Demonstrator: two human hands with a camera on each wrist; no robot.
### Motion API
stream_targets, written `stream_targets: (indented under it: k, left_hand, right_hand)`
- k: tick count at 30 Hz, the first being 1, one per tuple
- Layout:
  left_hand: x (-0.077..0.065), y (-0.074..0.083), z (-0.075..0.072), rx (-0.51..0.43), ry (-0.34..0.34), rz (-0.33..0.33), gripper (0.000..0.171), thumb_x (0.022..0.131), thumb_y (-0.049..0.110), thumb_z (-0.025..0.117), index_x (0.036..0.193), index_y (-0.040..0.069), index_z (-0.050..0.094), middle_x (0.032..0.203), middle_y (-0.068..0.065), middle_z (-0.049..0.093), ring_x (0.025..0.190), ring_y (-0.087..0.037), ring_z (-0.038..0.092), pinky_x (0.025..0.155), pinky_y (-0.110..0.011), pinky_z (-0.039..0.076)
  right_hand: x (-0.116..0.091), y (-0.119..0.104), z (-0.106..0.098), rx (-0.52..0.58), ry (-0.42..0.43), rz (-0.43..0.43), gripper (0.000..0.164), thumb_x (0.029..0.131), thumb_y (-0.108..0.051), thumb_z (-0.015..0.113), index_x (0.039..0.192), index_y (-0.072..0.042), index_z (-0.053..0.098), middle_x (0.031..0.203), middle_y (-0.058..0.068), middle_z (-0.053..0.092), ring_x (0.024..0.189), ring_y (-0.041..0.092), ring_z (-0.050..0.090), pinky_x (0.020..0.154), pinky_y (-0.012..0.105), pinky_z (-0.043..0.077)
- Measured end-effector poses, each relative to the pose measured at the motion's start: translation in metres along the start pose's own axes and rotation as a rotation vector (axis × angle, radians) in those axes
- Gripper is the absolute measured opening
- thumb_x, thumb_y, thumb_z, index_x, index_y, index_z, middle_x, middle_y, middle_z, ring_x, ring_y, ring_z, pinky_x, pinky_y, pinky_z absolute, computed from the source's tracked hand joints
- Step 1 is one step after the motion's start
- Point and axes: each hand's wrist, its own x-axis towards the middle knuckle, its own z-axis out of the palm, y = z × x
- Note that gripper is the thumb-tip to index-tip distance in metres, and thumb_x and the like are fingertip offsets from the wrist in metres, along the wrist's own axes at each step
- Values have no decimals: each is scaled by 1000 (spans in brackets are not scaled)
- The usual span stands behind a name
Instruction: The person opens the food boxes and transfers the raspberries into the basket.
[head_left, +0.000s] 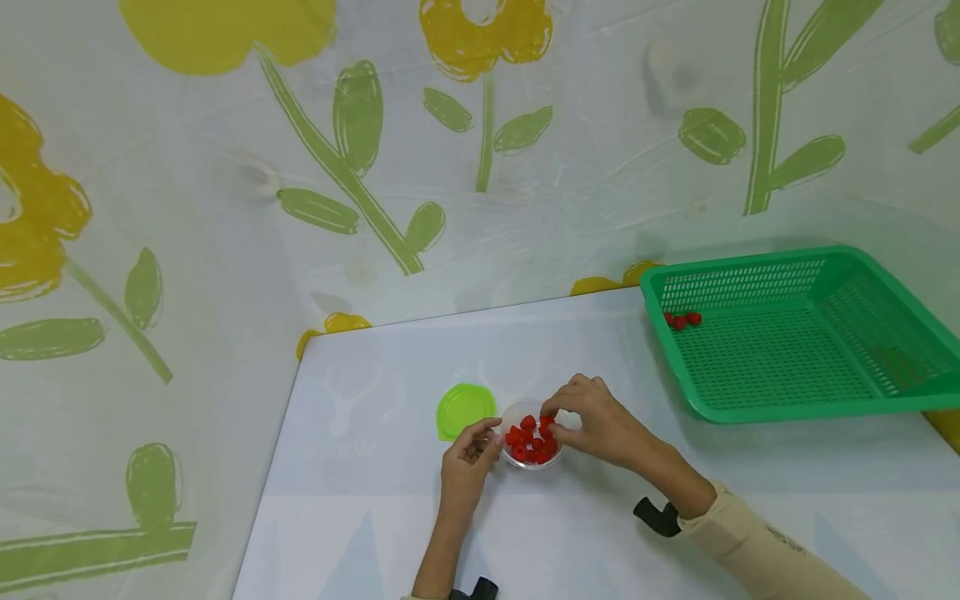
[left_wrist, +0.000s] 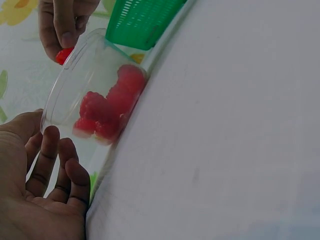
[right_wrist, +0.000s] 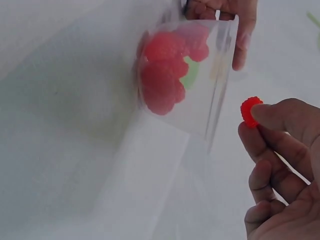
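Note:
A clear plastic tub (left_wrist: pixel 97 75) stands on the white table, with several red raspberries (left_wrist: pixel 102 112) piled in its bottom. At the tub's left side, my left hand (head_left: pixel 467 467) holds the rim between thumb and fingers. My right hand (head_left: pixel 603 425) pinches one raspberry (right_wrist: pixel 250 111) between thumb and index finger, just over the tub's open top. The other fingers of that hand are loosely bent. A bright green lid (head_left: pixel 463 410) lies flat on the table, behind my left hand and left of the tub.
A large green mesh basket (head_left: pixel 806 410) stands at the back right of the table. A few raspberries (head_left: pixel 680 322) lie in its left corner. Behind the table hangs a white flower-printed cloth (head_left: pixel 585 167). Dark wrist mounts (head_left: pixel 657 517) sit on both forearms.

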Motion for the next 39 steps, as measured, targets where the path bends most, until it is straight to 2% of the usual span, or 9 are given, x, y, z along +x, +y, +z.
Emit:
stream_targets:
  k: [6,16,27,39]
  left_hand:
    - [1,-1,-1,-7,-20,5,27,93,6,70,120,3,69,97,-13,61,79,-13,57,66,-23,51]
    - [0,0,0,0,-16,-9,26,93,6,70,119,5,70,98,-12,60,79,-13,57,66,-20,50]
    - [0,2,0,23,-10,-11,27,94,6,70,120,3,69,98,-12,60,80,-14,58,68,-22,53]
    - [1,-2,-1,14,-8,-15,25,93,6,71,118,7,70,98,-11,60,81,-16,58,68,-24,54]
  right_hand:
    - [-2,3,-9,-4,23,8,22,78,-5,84,95,-17,76,92,-11,71,94,11,52,78,37,41]
    - [0,8,-28,7,39,17,24,78,-6,85,97,-17,76,93,-12,71,95,15,54,79,38,44]
    - [-1,20,-47,-1,98,-6,25,78,-3,84,97,-16,76,91,-13,71,93,12,53,74,32,48]
    - [-7,30,-69,11,138,13,27,76,1,85,97,-14,76,91,-10,71,92,13,55,72,28,51]
